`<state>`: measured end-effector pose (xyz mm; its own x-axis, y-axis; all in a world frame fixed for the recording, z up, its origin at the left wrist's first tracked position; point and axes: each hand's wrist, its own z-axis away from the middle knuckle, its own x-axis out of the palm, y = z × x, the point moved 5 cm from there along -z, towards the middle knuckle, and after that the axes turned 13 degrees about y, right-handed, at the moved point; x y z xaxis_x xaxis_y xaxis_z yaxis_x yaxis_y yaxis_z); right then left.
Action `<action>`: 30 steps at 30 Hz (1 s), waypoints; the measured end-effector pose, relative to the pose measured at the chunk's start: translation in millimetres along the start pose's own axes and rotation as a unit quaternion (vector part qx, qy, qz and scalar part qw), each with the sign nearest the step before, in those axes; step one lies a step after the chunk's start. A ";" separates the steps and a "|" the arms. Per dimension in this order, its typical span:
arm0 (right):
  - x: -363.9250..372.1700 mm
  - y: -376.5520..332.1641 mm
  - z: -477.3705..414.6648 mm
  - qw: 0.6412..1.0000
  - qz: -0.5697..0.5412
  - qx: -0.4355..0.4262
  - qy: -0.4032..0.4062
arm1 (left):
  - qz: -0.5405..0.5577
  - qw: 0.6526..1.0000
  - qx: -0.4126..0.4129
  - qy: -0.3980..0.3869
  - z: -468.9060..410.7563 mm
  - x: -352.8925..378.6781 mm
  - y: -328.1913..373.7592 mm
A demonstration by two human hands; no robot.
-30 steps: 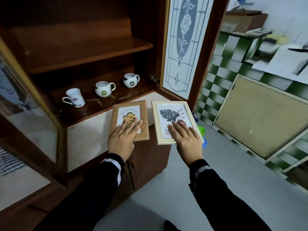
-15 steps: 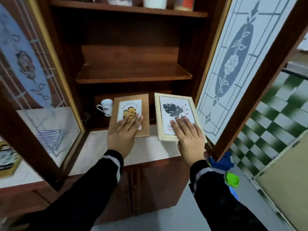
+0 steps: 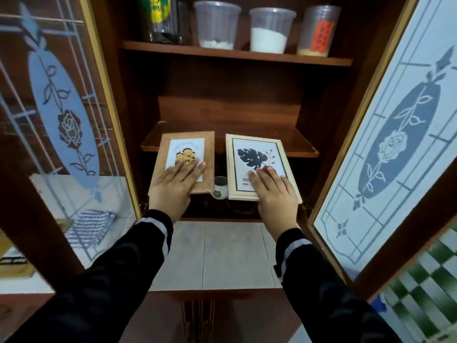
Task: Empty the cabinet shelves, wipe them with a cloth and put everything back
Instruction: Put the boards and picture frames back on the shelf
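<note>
Open down the middle between the left glass door (image 3: 61,120) and the right glass door (image 3: 395,154). Free over the tiled counter (image 3: 222,256). Blocked at the near edge of the middle shelf (image 3: 291,144) by the brown picture frame (image 3: 184,152) and white picture frame (image 3: 254,157), with a mug (image 3: 220,191) below the narrow gap between them. Roomy above the frames, up to the top shelf (image 3: 235,54), crowded with plastic containers (image 3: 269,30).

3 tubs (image 3: 269,30) on top shelf (image 3: 237,54)
</note>
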<state>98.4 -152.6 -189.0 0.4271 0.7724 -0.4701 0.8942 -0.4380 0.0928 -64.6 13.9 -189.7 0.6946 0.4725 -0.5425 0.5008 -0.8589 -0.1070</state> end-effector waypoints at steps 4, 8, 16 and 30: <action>28.6 -2.7 -22.4 1.000 -0.009 -0.008 -0.001 | -0.014 0.999 0.002 -0.053 -16.9 21.5 -19.9; 55.2 -4.7 -43.0 1.000 -0.006 -0.010 -0.006 | -0.018 0.995 -0.008 -0.098 -26.8 45.1 -37.7; 98.3 -12.3 -76.7 0.999 -0.026 -0.009 -0.029 | -0.016 0.990 -0.011 -0.138 -46.1 73.9 -70.8; 148.1 -8.8 -101.9 0.998 -0.053 0.012 -0.025 | 0.038 0.984 -0.070 -0.160 -81.1 96.6 -100.3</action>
<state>167.5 12.5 -170.0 0.3225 0.7916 -0.5190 0.9303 -0.3662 0.0194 -5.9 161.7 -163.8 0.5449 0.3031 -0.7818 0.5357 -0.8431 0.0465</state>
